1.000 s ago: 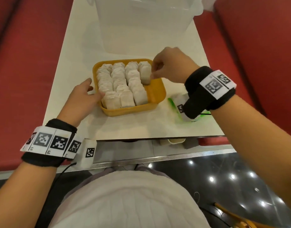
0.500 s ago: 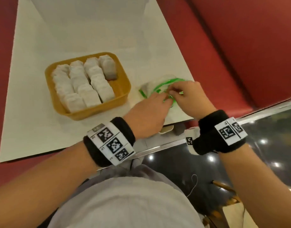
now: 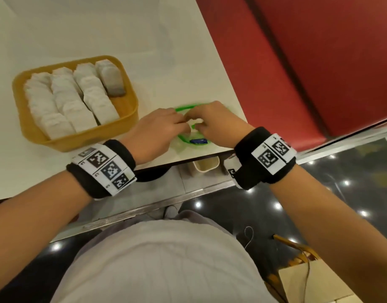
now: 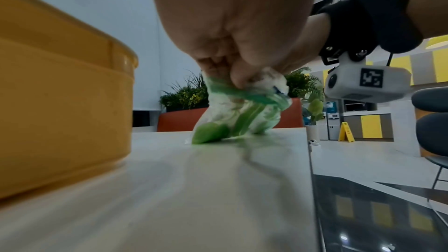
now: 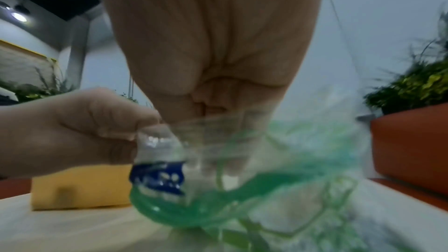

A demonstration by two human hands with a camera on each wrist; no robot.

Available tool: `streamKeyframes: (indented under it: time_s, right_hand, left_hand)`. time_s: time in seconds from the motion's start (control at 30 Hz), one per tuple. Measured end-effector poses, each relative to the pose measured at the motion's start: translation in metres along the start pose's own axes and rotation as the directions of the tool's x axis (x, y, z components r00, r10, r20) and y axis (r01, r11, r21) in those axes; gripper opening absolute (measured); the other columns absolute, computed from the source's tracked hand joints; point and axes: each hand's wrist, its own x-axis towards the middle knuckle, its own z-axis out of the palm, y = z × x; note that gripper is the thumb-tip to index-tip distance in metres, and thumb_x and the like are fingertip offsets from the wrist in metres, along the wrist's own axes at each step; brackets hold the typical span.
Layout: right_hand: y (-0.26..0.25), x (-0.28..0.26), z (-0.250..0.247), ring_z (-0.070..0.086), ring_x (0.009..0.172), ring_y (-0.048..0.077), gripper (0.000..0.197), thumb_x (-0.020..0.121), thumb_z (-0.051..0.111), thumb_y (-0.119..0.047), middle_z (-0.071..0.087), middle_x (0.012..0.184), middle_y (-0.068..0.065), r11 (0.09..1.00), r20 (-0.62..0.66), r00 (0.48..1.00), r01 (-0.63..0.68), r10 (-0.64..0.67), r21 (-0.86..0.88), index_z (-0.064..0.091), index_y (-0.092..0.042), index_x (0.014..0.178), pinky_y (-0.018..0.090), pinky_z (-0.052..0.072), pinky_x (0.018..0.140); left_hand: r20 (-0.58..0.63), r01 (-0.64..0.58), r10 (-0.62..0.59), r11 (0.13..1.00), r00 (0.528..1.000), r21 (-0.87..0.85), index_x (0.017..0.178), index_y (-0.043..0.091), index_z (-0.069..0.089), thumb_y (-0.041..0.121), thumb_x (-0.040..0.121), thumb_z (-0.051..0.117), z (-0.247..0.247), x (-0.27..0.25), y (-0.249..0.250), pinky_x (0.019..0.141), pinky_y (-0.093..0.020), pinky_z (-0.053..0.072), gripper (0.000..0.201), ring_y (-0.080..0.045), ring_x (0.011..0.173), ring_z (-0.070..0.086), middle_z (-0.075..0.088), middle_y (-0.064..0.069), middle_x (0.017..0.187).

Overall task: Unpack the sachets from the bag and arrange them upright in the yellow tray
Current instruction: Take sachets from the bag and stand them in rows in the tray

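Observation:
The clear bag with green edging (image 3: 193, 139) lies near the table's front right corner, right of the yellow tray (image 3: 131, 112). Both hands sit on the bag's mouth. My left hand (image 3: 181, 124) pinches the bag's rim (image 4: 223, 87) from the left. My right hand (image 3: 199, 123) has its fingers curled into the opening, with clear plastic (image 5: 242, 141) wrapped round them and a white sachet (image 4: 269, 79) at the fingertips. Whether it grips the sachet stays hidden. White sachets (image 3: 72, 99) stand upright in rows in the tray, one (image 3: 111, 80) alone at the far right.
The table's front edge (image 3: 188, 158) runs just under my wrists. A red bench (image 3: 308, 62) lies to the right. A small cup (image 3: 206, 168) sits below the table edge. The tray's front right part (image 3: 124, 106) has bare floor.
My right hand left the sachet in the tray and came to the bag. My left hand moved from the tray's left side to the bag. Both now work at its mouth.

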Motion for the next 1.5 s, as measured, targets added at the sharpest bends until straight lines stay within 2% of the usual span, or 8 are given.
streamKeyframes:
  time_s: [0.3, 0.5, 0.77, 0.93, 1.07, 1.23, 1.37, 1.5]
  right_hand:
    - [-0.007, 0.031, 0.029, 0.056, 0.110, 0.032, 0.042, 0.092, 0.049, -0.033, 0.051, 0.131, 0.010, 0.964, 0.131, 0.982, 0.159, -0.134, -0.213, 0.048, -0.011, 0.128, 0.042, 0.048, 0.084]
    - [-0.007, 0.032, 0.022, 0.059, 0.082, 0.027, 0.011, 0.088, 0.050, -0.021, 0.060, 0.088, 0.005, 0.970, 0.030, 0.995, 0.102, -0.098, -0.220, 0.059, -0.017, 0.083, 0.032, 0.036, 0.062]
    - [0.010, 0.010, 0.004, 0.044, 0.055, 0.022, 0.030, 0.080, 0.059, -0.009, 0.048, 0.053, 0.004, 0.981, -0.189, 0.982, 0.012, 0.025, 0.193, 0.052, -0.020, 0.053, 0.032, 0.033, 0.053]
    - [0.023, -0.008, 0.001, 0.066, 0.072, 0.034, 0.012, 0.080, 0.070, -0.005, 0.066, 0.083, 0.028, 0.743, -0.322, 0.909, 0.021, 0.265, 0.669, 0.068, 0.005, 0.087, 0.037, 0.058, 0.058]
    - [0.026, -0.021, -0.002, 0.070, 0.079, 0.021, 0.016, 0.086, 0.066, -0.001, 0.070, 0.094, 0.017, 0.435, -0.191, 0.918, 0.023, 0.348, 0.900, 0.066, -0.001, 0.102, 0.028, 0.059, 0.067]
    - [0.024, -0.030, -0.009, 0.068, 0.079, 0.018, 0.021, 0.088, 0.063, 0.000, 0.068, 0.095, 0.010, 0.292, -0.110, 0.956, 0.027, 0.273, 0.956, 0.063, -0.003, 0.108, 0.023, 0.056, 0.065]
    - [0.015, -0.032, -0.020, 0.069, 0.081, 0.021, 0.028, 0.088, 0.062, 0.000, 0.069, 0.101, 0.014, 0.298, -0.137, 0.974, 0.078, 0.181, 0.951, 0.061, 0.000, 0.116, 0.023, 0.055, 0.065]
    - [0.007, -0.035, -0.027, 0.069, 0.078, 0.022, 0.022, 0.087, 0.063, 0.000, 0.069, 0.097, 0.014, 0.299, -0.204, 0.960, 0.141, 0.191, 0.944, 0.063, -0.004, 0.108, 0.024, 0.055, 0.059]
  left_hand:
    - [-0.073, -0.005, -0.004, 0.993, 0.997, -0.115, 0.084, 0.005, 0.075, 0.001, 0.079, 0.038, -0.006, -0.011, 0.001, 0.080, -0.029, 0.036, 0.038, -0.022, 0.090, 0.050, 0.071, -0.010, 0.089]
    - [-0.060, -0.001, -0.005, 0.995, 0.998, -0.099, 0.086, 0.006, 0.076, 0.000, 0.078, 0.036, -0.013, -0.012, 0.010, 0.077, -0.028, 0.036, 0.041, -0.025, 0.084, 0.055, 0.070, -0.008, 0.087]
    - [-0.054, 0.050, -0.053, 0.997, 0.997, -0.057, 0.088, 0.007, 0.077, 0.000, 0.080, 0.037, -0.015, -0.009, 0.011, 0.073, -0.032, 0.046, 0.040, -0.030, 0.079, 0.063, 0.071, -0.008, 0.087]
    - [-0.110, 0.117, -0.124, 0.991, 0.986, -0.065, 0.095, 0.007, 0.076, -0.011, 0.081, 0.048, -0.006, -0.005, 0.014, 0.068, -0.042, 0.055, 0.036, -0.033, 0.086, 0.063, 0.071, -0.010, 0.095]
    - [-0.219, 0.212, -0.253, 0.958, 0.942, -0.195, 0.103, 0.008, 0.071, -0.003, 0.085, 0.060, -0.006, -0.003, 0.023, 0.085, -0.033, 0.047, 0.024, -0.027, 0.098, 0.057, 0.067, -0.007, 0.105]
    - [-0.273, 0.336, -0.634, 0.668, 0.723, -0.664, 0.119, 0.013, 0.051, 0.017, 0.085, 0.062, -0.023, 0.013, 0.042, 0.095, -0.030, 0.048, 0.036, -0.015, 0.107, 0.056, 0.056, -0.004, 0.118]
    - [0.021, 0.391, -0.680, 0.395, 0.733, -0.832, 0.137, 0.019, 0.036, 0.027, 0.079, 0.068, -0.041, 0.032, 0.050, 0.093, -0.023, 0.050, 0.067, -0.013, 0.112, 0.057, 0.055, -0.001, 0.119]
    - [0.127, 0.417, -0.672, 0.290, 0.730, -0.862, 0.130, 0.013, 0.048, 0.009, 0.089, 0.066, -0.047, 0.037, 0.055, 0.082, -0.033, 0.059, 0.045, -0.021, 0.105, 0.065, 0.061, -0.010, 0.120]
